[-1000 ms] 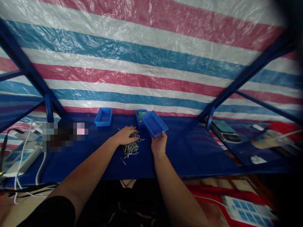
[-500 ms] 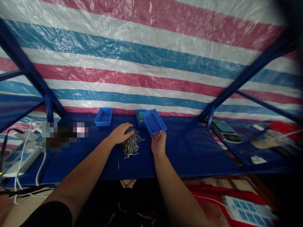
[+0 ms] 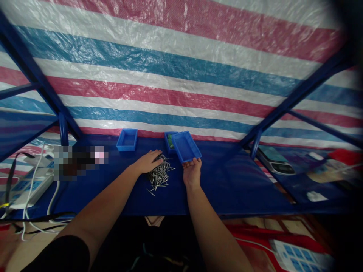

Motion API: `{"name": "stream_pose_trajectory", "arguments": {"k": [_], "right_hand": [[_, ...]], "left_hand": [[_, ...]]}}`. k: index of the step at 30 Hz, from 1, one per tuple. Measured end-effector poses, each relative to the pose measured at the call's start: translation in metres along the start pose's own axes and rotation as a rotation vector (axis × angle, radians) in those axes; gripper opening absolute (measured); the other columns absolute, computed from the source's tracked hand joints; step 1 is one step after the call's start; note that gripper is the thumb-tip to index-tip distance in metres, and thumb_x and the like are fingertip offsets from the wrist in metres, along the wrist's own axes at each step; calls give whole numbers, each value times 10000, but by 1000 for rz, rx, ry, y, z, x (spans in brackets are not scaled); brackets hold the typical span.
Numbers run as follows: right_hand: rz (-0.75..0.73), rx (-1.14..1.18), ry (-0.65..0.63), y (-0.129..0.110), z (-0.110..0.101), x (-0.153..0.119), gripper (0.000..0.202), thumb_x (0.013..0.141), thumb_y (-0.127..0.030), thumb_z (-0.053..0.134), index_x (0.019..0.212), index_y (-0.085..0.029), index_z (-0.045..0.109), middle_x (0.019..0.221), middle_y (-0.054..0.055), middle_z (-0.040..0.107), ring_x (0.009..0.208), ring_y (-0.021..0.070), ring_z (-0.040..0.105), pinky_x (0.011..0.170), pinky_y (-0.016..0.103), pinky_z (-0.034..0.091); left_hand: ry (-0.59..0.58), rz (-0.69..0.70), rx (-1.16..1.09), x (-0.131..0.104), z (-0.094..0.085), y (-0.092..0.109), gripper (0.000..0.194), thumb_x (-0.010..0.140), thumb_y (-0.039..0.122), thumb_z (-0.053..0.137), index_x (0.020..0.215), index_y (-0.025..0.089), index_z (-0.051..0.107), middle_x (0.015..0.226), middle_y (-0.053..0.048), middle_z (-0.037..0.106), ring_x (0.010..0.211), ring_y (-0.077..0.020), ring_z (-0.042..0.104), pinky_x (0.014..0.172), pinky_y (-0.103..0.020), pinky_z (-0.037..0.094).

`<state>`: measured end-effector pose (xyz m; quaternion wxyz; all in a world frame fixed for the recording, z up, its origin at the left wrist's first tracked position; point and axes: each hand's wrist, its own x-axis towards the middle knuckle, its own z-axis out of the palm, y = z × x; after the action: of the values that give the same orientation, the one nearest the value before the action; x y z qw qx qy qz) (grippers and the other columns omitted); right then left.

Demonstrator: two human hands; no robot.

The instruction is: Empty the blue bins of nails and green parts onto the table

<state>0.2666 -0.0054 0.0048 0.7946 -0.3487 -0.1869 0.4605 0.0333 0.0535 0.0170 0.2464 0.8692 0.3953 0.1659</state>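
A heap of thin metal blind rivets (image 3: 160,175) lies on the blue tabletop. My left hand (image 3: 148,161) rests over the heap's far left edge, fingers stretched out and touching the rivets. One rivet (image 3: 151,192) lies at the near edge of the heap. To the right, my right hand (image 3: 193,172) grips the near edge of a blue plastic tray (image 3: 187,146). That tray is tilted and holds nothing I can see. It partly covers another blue bin (image 3: 167,145) with green things inside.
Farther left stands an empty-looking blue bin (image 3: 127,140). A digital scale (image 3: 276,160) sits at the right beyond the frame post (image 3: 256,143). Power strips and white cables (image 3: 31,189) are at the left edge. Striped plastic sheeting (image 3: 159,90) hangs behind.
The loose rivet that lay apart nearer me is now against the heap's near edge. Both hands keep nearly the same pose; the view has shifted slightly.
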Motion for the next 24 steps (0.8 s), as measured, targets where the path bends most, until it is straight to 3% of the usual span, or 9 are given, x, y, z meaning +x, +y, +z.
{"name": "stream_pose_trajectory", "arguments": {"k": [5, 24], "right_hand": [[18, -1, 8, -1, 0, 0, 410, 744, -399, 717, 1054, -295, 470, 773, -88, 609, 636, 112, 584, 593, 238, 458], [19, -30, -9, -2, 5, -3, 406, 751, -401, 702, 1051, -299, 448, 771, -99, 604, 622, 104, 581, 583, 229, 446]], "left_hand": [[-34, 10, -9, 6, 0, 8, 773, 966, 660, 371, 1523, 125, 405, 1570, -150, 412, 1492, -276, 333, 1254, -461, 186], [-29, 61, -109, -11, 3, 19, 664, 972, 619, 417, 1493, 210, 459, 1536, -89, 479, 1450, -262, 412, 1253, -461, 209]]}}
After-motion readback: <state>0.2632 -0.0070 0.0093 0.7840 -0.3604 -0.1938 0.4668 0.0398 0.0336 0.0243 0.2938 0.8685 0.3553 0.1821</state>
